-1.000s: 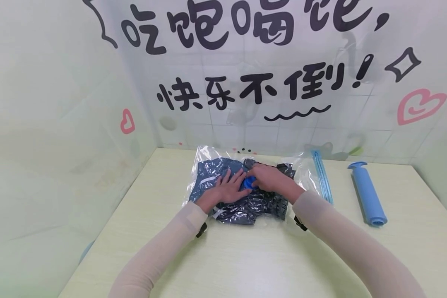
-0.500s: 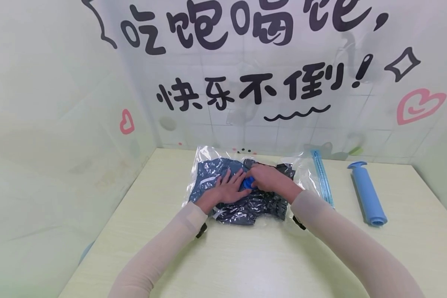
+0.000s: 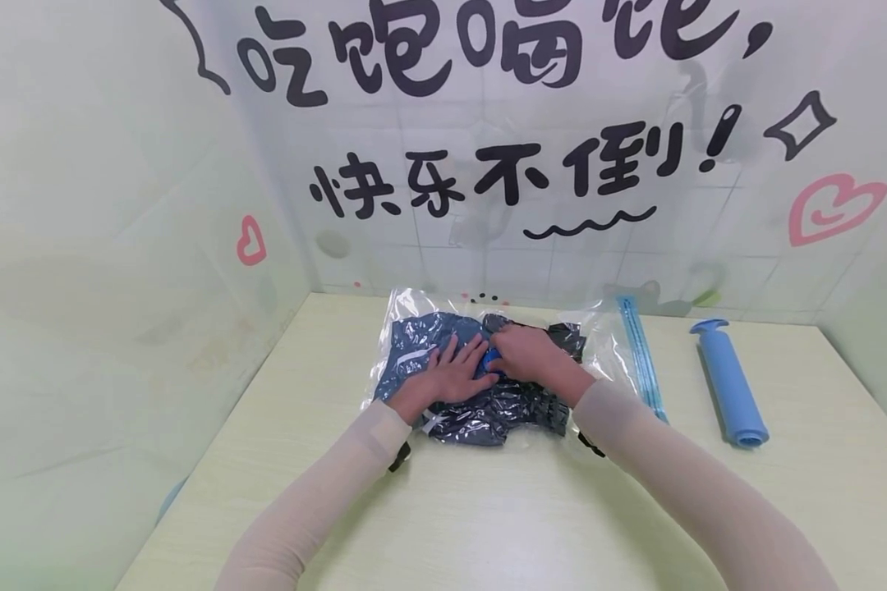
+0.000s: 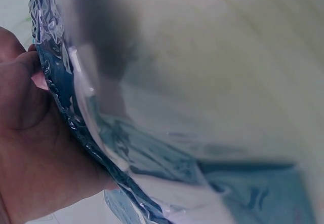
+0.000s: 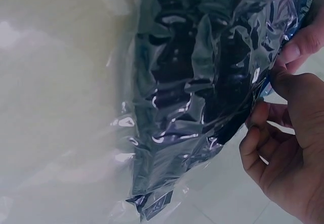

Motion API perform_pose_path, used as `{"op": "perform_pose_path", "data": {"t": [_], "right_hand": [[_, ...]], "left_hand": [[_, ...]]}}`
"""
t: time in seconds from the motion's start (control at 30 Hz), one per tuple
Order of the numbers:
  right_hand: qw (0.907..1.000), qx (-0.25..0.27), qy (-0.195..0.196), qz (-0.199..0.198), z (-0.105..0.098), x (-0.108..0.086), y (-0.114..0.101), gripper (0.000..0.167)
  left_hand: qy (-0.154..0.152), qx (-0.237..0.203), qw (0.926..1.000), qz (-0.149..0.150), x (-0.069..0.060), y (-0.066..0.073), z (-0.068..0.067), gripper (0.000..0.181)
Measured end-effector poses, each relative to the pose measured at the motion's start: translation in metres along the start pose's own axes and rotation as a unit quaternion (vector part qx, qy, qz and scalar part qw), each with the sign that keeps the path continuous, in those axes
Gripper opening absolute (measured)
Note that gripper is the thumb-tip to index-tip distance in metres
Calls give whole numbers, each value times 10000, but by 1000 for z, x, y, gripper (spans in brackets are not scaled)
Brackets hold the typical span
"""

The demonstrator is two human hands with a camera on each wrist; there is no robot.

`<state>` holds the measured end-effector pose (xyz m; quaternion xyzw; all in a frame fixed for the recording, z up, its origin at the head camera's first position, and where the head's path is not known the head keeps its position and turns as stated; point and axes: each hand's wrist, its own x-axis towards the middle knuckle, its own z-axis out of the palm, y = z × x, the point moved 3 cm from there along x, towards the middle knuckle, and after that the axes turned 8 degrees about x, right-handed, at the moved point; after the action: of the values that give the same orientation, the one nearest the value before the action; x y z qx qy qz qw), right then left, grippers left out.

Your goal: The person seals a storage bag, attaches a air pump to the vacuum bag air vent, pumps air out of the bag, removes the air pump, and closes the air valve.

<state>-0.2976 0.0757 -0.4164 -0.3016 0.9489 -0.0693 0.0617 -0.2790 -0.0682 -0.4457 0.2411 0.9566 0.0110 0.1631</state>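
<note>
A clear vacuum storage bag (image 3: 609,349) lies flat on the table with dark and blue folded clothes pressed tight inside. Spread over the bag's middle, my left hand (image 3: 454,377) rests with straight fingers beside a round blue valve cap (image 3: 492,361). My right hand (image 3: 530,353) grips that cap with curled fingers and covers part of it. In the right wrist view, the thumb and fingers of my right hand (image 5: 298,138) meet at the cap, close to the other hand's thumb. The left wrist view shows my left palm (image 4: 35,133) against the wrinkled film.
A blue hand pump (image 3: 734,390) lies on the table to the right of the bag. Along the bag's right edge runs a blue zip strip (image 3: 639,353). Behind the table (image 3: 473,509) hangs a printed white curtain (image 3: 443,238).
My right hand has turned slightly on the cap, and its wrist and forearm have shifted a little left. More of the cap is now covered. The left hand keeps its place.
</note>
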Motion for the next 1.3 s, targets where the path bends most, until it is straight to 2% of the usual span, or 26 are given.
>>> {"op": "perform_pose_path", "data": {"t": [0.27,0.47,0.57,0.63,0.7,0.8,0.97,1.07,1.3], "right_hand": [[9967,-325,460,581,13,1,0,47],[9964,-92,297,790,9,-2,5,57],[9981,275,92,539,1,-6,8,51],[9979,637,-66,56,-5,-9,10,44],[9940,986,-192,-438,-11,-12,11,39],[9854,1315,-297,-1036,-14,-14,12,41],[9846,1315,-294,-1111,-7,-10,15,41],[9884,1094,-198,-1035,-4,-10,16,42],[9920,656,17,-1075,-1,-12,14,43]], "left_hand": [[41,-170,9998,41,-1,0,1,75],[11,-147,9999,61,-2,1,-1,77],[-10,-97,9999,73,0,1,-1,76],[21,-184,9998,103,3,-1,2,78],[16,-232,9997,82,3,-2,2,77],[41,-318,9995,46,4,-4,4,78],[32,-253,9997,57,4,-3,6,78],[-22,-209,9998,48,-1,0,1,76],[25,-131,9999,38,-1,-1,0,77]]}}
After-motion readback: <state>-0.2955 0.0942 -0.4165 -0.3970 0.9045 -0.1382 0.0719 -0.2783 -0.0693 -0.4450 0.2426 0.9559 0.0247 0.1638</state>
